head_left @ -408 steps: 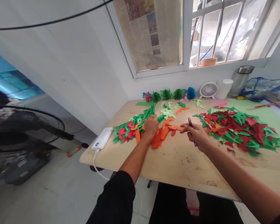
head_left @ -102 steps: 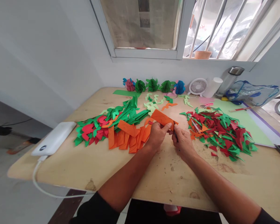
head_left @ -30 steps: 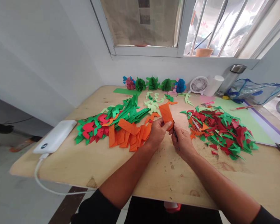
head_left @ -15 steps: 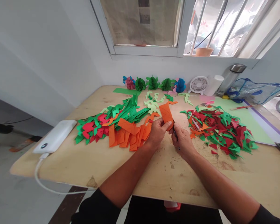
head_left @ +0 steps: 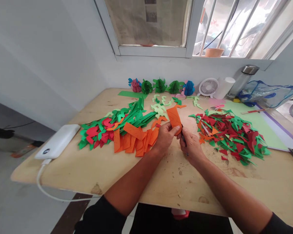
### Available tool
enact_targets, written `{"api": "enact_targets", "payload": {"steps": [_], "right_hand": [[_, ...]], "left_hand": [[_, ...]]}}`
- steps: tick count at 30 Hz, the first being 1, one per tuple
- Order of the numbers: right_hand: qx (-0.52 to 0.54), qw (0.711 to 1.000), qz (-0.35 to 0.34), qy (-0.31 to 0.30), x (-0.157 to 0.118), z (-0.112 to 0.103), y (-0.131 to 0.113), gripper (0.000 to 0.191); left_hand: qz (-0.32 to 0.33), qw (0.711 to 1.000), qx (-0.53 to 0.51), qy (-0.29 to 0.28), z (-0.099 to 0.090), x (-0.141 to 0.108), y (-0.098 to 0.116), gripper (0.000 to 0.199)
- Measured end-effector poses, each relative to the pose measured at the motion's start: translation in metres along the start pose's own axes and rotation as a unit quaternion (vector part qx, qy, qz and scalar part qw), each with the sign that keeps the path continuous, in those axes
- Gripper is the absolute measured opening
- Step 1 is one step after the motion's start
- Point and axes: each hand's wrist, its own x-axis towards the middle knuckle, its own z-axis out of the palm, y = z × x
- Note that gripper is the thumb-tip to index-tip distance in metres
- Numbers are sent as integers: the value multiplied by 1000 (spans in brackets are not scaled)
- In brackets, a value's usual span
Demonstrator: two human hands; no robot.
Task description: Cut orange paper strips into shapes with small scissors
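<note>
My left hand [head_left: 166, 135] pinches an orange paper strip [head_left: 174, 117] with curved lines drawn on it, holding it upright above the table. My right hand [head_left: 191, 143] is closed round small dark scissors [head_left: 184, 138], mostly hidden by the fingers, at the strip's lower right edge. Left of my left hand lie several more orange strips [head_left: 132, 139]. Behind these spreads a heap of green strips [head_left: 136, 115] and cut green and red shapes [head_left: 96, 131]. Cut orange curved pieces [head_left: 159, 121] rest just beyond the left hand.
A pile of red and green paper scraps [head_left: 234, 136] lies on the right. Several honeycomb paper figures [head_left: 160, 86], a white fan [head_left: 208, 87], a bottle [head_left: 243, 81] and a clear pouch [head_left: 266, 94] line the back. A power bank [head_left: 57, 141] with a cable sits at left.
The view has shifted very slightly. Both hands keep nearly the same place and hold on the orange strip and scissors.
</note>
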Motion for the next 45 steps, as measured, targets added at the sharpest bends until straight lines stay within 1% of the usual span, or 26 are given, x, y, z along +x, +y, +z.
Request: {"api": "enact_targets", "payload": {"steps": [22,30,39,45], "right_hand": [[-15,1000,-16,6,-1,0,-1,46],[7,1000,-7,0,0,1,-1,47],[5,1000,-8,-4,-1,1,-2,46],[6,1000,-9,-3,0,1,-1,49]], "left_hand": [[-10,1000,-14,2,0,0,1,19],[-9,1000,-9,10,0,0,0,16],[-10,1000,-14,10,-1,0,0,16],[-9,1000,-14,10,0,0,0,18]]}}
